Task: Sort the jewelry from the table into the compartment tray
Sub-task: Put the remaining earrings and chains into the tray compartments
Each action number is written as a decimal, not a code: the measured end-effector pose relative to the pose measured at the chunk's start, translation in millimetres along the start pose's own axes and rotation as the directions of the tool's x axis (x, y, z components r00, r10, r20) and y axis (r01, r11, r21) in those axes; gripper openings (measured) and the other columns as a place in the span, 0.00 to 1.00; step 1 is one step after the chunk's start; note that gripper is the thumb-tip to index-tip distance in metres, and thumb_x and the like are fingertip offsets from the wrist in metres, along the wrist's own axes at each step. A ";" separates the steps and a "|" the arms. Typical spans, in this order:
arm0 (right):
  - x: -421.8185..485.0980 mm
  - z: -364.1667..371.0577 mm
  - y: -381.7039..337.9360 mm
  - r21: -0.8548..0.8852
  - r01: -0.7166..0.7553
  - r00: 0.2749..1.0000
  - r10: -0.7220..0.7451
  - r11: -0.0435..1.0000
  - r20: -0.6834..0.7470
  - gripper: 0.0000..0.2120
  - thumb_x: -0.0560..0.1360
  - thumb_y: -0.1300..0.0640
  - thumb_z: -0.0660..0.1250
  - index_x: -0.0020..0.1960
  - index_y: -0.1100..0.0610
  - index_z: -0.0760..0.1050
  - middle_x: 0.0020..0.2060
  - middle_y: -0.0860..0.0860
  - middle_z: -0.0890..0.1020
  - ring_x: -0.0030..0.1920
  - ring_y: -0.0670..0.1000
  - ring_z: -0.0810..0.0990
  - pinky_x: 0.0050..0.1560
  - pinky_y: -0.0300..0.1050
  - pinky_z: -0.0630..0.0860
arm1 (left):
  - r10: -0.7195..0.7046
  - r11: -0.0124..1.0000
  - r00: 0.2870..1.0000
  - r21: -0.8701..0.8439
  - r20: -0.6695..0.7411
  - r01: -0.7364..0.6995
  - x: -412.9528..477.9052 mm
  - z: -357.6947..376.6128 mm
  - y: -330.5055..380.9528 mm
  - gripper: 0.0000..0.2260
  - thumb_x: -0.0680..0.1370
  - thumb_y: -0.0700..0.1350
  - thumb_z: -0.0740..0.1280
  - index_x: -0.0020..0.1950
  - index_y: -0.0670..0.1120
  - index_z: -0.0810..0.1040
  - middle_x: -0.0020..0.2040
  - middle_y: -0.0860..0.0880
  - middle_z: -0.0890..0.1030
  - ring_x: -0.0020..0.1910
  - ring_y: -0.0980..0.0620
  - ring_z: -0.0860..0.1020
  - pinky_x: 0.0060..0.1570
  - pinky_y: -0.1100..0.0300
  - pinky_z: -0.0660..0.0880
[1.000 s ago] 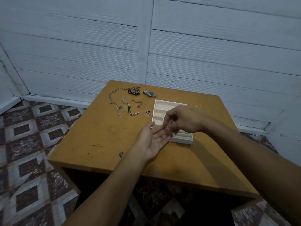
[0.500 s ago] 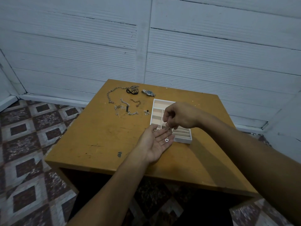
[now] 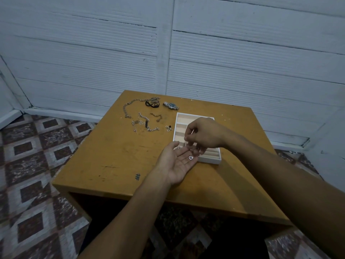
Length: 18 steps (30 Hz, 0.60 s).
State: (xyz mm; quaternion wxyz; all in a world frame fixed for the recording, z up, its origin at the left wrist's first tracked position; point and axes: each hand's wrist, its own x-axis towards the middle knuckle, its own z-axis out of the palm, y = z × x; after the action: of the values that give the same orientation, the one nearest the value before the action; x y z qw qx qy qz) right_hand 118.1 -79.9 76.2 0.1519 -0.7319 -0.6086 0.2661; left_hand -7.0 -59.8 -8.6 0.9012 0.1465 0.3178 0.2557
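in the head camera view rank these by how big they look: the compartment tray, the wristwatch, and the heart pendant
1. compartment tray
2. wristwatch
3. heart pendant

The pendant is nearer the camera and looks smallest anyway.

Compartment tray (image 3: 209, 160): white rim, beige lining, open, flat on the bench, right of the loose pieces. Heart pendant (image 3: 190, 157): small, silver, lying on an upturned palm beside the tray. Wristwatch (image 3: 171, 105): metal band, blue dial, far edge. Long chain (image 3: 128, 107), bracelets (image 3: 149, 126), black band (image 3: 151, 105), small earrings (image 3: 168, 128): scattered left of the tray.
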 end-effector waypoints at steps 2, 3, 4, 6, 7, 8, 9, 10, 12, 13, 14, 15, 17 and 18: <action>-0.5 -0.2 -0.8 0.031 -0.010 1.000 0.010 0.999 -0.004 0.06 0.77 0.61 0.65 0.47 0.61 0.79 0.38 0.54 0.85 0.31 0.56 0.84 0.34 0.47 0.83 | -0.003 1.000 1.000 -0.002 -0.002 0.003 0.5 0.3 -0.2 0.20 0.81 0.49 0.59 0.60 0.33 0.76 0.61 0.35 0.79 0.62 0.42 0.77 0.57 0.51 0.76; -0.7 0.2 -1.0 0.040 -0.012 1.000 0.012 0.999 -0.001 0.06 0.78 0.61 0.64 0.47 0.61 0.79 0.38 0.54 0.85 0.32 0.57 0.84 0.35 0.49 0.83 | -0.006 1.000 1.000 -0.007 -0.002 0.006 1.0 0.5 -0.6 0.20 0.81 0.49 0.60 0.59 0.33 0.77 0.61 0.35 0.78 0.63 0.42 0.77 0.58 0.51 0.76; -0.8 0.7 -1.0 0.045 -0.012 1.000 0.012 0.999 0.002 0.06 0.78 0.61 0.64 0.47 0.61 0.79 0.38 0.54 0.85 0.32 0.58 0.85 0.36 0.49 0.83 | -0.008 1.000 1.000 -0.017 -0.002 0.008 1.5 0.7 -0.8 0.19 0.81 0.49 0.60 0.57 0.33 0.77 0.62 0.35 0.78 0.63 0.41 0.77 0.59 0.51 0.76; -0.9 1.3 -0.8 0.044 -0.014 1.000 0.014 0.999 0.003 0.06 0.78 0.61 0.64 0.47 0.60 0.79 0.37 0.53 0.85 0.33 0.58 0.85 0.37 0.50 0.83 | -0.014 0.999 1.000 -0.033 -0.001 0.013 1.9 0.5 -1.7 0.19 0.81 0.49 0.61 0.57 0.33 0.77 0.61 0.34 0.78 0.61 0.42 0.78 0.58 0.51 0.76; -0.6 1.1 -0.4 0.046 -0.021 1.000 0.021 0.999 0.003 0.06 0.78 0.61 0.64 0.47 0.60 0.79 0.37 0.53 0.85 0.33 0.58 0.85 0.37 0.51 0.84 | -0.014 0.999 1.000 -0.036 0.001 0.014 1.8 0.5 -2.2 0.19 0.81 0.49 0.61 0.57 0.33 0.77 0.61 0.34 0.78 0.58 0.42 0.79 0.59 0.51 0.76; -0.2 0.9 -0.1 0.053 -0.031 1.000 0.031 0.998 0.006 0.06 0.78 0.61 0.64 0.47 0.60 0.79 0.37 0.53 0.85 0.33 0.58 0.85 0.38 0.52 0.84 | -0.013 0.999 1.000 -0.037 0.000 0.013 1.6 0.4 -2.9 0.19 0.81 0.49 0.61 0.57 0.32 0.77 0.59 0.35 0.79 0.55 0.43 0.80 0.60 0.50 0.76; 0.4 0.9 0.0 0.054 -0.038 0.999 0.037 0.998 0.012 0.06 0.78 0.60 0.64 0.47 0.60 0.79 0.37 0.53 0.85 0.33 0.58 0.85 0.38 0.52 0.84 | -0.009 0.999 1.000 -0.038 -0.002 0.008 1.4 0.6 -3.4 0.19 0.81 0.48 0.61 0.57 0.32 0.77 0.57 0.35 0.80 0.53 0.43 0.80 0.61 0.50 0.75; 1.2 1.1 -0.4 0.038 -0.039 0.999 0.039 0.998 0.020 0.06 0.78 0.60 0.64 0.47 0.59 0.80 0.37 0.53 0.85 0.33 0.57 0.85 0.39 0.53 0.84 | -0.003 0.999 1.000 -0.038 -0.007 0.002 1.3 0.9 -3.9 0.18 0.80 0.48 0.61 0.56 0.32 0.77 0.56 0.35 0.80 0.52 0.43 0.80 0.61 0.50 0.75; 2.6 2.2 -3.3 -0.046 -0.022 0.999 0.024 0.999 0.026 0.07 0.77 0.59 0.64 0.47 0.57 0.80 0.38 0.50 0.86 0.34 0.54 0.85 0.41 0.52 0.84 | 0.005 0.999 1.000 -0.040 -0.014 -0.006 0.9 2.1 -4.0 0.18 0.80 0.47 0.62 0.56 0.31 0.77 0.54 0.35 0.81 0.55 0.41 0.80 0.58 0.49 0.76; 3.5 3.1 -5.0 -0.087 -0.014 1.000 0.016 0.996 0.020 0.07 0.77 0.59 0.63 0.46 0.56 0.81 0.38 0.49 0.86 0.34 0.52 0.85 0.42 0.51 0.83 | 0.004 0.999 1.000 -0.045 -0.010 -0.004 0.1 3.3 -3.9 0.17 0.80 0.46 0.62 0.55 0.31 0.76 0.53 0.35 0.81 0.55 0.40 0.80 0.56 0.49 0.78; 4.1 3.8 -6.5 -0.111 -0.012 1.000 0.013 0.994 0.015 0.08 0.77 0.59 0.62 0.46 0.56 0.81 0.38 0.48 0.86 0.33 0.52 0.85 0.42 0.51 0.83 | 0.001 0.999 1.000 -0.053 -0.005 -0.001 -0.6 4.6 -3.7 0.17 0.80 0.46 0.62 0.54 0.31 0.76 0.51 0.35 0.81 0.54 0.40 0.80 0.54 0.49 0.79; 4.9 4.3 -7.4 -0.124 -0.016 1.000 0.018 0.992 0.015 0.09 0.76 0.60 0.62 0.45 0.56 0.81 0.38 0.48 0.86 0.32 0.52 0.85 0.42 0.51 0.83 | -0.003 0.998 1.000 -0.058 -0.002 0.003 -1.5 5.9 -3.5 0.17 0.80 0.46 0.62 0.53 0.30 0.76 0.50 0.35 0.81 0.53 0.40 0.81 0.52 0.49 0.79; 6.8 5.0 -7.8 -0.149 -0.037 0.999 0.042 0.988 0.031 0.09 0.75 0.62 0.62 0.45 0.56 0.81 0.39 0.49 0.86 0.33 0.52 0.85 0.42 0.52 0.83 | -0.005 0.998 1.000 -0.060 -0.004 0.005 -1.8 7.2 -3.4 0.17 0.80 0.46 0.61 0.53 0.30 0.76 0.52 0.34 0.81 0.54 0.40 0.80 0.52 0.49 0.79; 7.3 5.4 -7.4 -0.153 -0.050 0.997 0.057 0.987 0.046 0.09 0.74 0.64 0.62 0.45 0.57 0.81 0.40 0.51 0.86 0.34 0.53 0.85 0.42 0.53 0.83 | -0.006 0.998 1.000 -0.064 -0.007 0.006 -1.5 7.4 -3.6 0.18 0.80 0.46 0.61 0.54 0.30 0.76 0.54 0.34 0.80 0.56 0.39 0.79 0.54 0.49 0.78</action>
State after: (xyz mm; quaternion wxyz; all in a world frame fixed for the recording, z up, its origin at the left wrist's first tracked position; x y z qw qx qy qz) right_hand 109.9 -71.7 74.3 0.0731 -0.7505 -0.6108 0.2412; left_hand -2.0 -64.3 -3.8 0.9051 0.1157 0.3131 0.2635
